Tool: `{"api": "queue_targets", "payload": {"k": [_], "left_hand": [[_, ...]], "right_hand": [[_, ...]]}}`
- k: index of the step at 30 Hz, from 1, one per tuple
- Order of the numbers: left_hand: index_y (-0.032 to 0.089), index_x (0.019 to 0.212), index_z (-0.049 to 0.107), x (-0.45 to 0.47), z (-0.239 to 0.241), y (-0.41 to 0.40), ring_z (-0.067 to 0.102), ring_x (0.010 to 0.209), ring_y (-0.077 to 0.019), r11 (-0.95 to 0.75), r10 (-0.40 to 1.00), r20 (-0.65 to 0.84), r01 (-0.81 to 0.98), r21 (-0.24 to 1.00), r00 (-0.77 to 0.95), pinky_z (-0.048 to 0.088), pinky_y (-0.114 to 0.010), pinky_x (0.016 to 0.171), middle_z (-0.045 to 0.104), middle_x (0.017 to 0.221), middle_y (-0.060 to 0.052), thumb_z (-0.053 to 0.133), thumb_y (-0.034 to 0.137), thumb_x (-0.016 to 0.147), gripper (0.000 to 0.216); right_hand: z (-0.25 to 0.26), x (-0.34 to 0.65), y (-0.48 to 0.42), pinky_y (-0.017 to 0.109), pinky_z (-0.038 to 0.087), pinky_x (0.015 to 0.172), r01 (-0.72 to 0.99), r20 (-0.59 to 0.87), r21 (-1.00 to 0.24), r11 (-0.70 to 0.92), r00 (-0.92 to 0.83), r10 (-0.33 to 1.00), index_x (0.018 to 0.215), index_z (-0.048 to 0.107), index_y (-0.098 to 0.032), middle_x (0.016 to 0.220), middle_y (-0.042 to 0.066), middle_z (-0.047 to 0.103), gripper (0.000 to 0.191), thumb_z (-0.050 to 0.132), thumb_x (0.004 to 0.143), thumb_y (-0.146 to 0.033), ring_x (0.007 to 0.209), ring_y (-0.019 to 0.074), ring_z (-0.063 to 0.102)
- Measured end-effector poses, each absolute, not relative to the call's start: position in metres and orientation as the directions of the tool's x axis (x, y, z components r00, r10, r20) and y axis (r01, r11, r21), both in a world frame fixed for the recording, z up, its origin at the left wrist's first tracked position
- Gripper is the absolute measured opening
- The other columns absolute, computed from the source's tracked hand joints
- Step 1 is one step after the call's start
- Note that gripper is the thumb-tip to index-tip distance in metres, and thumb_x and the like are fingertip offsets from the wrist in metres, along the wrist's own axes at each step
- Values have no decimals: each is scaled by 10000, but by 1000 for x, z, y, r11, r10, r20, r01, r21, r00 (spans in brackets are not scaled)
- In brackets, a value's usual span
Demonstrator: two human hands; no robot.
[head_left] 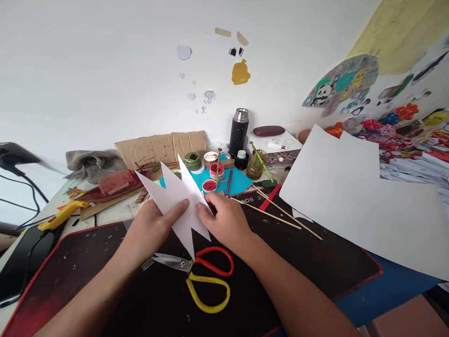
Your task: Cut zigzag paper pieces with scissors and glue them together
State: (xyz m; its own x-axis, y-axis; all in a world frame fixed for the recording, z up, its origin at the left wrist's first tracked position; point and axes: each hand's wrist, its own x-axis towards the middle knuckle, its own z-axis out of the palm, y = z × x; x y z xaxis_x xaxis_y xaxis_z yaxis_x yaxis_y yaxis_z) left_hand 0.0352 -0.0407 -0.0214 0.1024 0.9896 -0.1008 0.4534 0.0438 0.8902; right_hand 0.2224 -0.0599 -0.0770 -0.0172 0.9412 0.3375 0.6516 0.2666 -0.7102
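Observation:
Both hands pinch a white paper cutout (177,194) with several sharp points, held up over the dark desk mat. My left hand (154,227) grips its left side, thumb in front and fingers hidden behind. On the right edge, my right hand (226,217) closes thumb and forefinger on the paper. Below them a pair of scissors (189,269) with one red and one yellow handle lies on the mat, blades pointing left. Thin wooden sticks (280,210) and a red strip (270,197) lie right of my right hand.
Open paint pots (209,186), a black thermos (239,133) and a murky jar (257,166) stand behind my hands. A yellow glue gun (63,215) and a reddish model boat (112,185) are at left. Large white paper (351,192) covers the right side.

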Motion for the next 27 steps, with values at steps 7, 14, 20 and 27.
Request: {"api": "queue_targets", "payload": {"k": [7, 14, 20, 27], "left_hand": [[202, 997, 810, 39, -29, -41, 821, 968, -417, 57, 989, -111, 438, 897, 98, 681, -462, 818, 887, 1018, -140, 779, 691, 815, 523], [197, 1001, 810, 34, -22, -36, 827, 915, -411, 82, 993, -109, 387, 919, 49, 685, -450, 747, 886, 985, -144, 800, 710, 792, 554], [219, 941, 816, 33, -17, -37, 824, 888, -407, -33, 984, -52, 469, 883, 168, 678, -470, 766, 888, 959, -128, 758, 681, 823, 480], [243, 872, 826, 33, -19, -40, 824, 867, -417, -60, 973, -69, 532, 845, 220, 653, -451, 676, 889, 936, -115, 719, 661, 846, 432]], "right_hand": [[-78, 220, -59, 305, 295, 635, 715, 319, -654, 247, -35, 947, 781, 534, -243, 704, -11, 607, 251, 658, 998, -266, 653, 175, 535], [-75, 226, -57, 285, 412, 618, 408, 231, -891, 197, 36, 972, 935, 665, -239, 742, -12, 663, 178, 651, 1017, -396, 668, 181, 606], [-76, 226, -55, 292, 441, 640, 332, 247, -916, 226, 23, 969, 933, 672, -237, 769, -6, 690, 184, 658, 1002, -406, 684, 183, 640], [-75, 224, -59, 293, 338, 614, 507, 290, -825, 249, 3, 957, 795, 550, -242, 682, -41, 565, 256, 652, 998, -360, 603, 150, 490]]}}
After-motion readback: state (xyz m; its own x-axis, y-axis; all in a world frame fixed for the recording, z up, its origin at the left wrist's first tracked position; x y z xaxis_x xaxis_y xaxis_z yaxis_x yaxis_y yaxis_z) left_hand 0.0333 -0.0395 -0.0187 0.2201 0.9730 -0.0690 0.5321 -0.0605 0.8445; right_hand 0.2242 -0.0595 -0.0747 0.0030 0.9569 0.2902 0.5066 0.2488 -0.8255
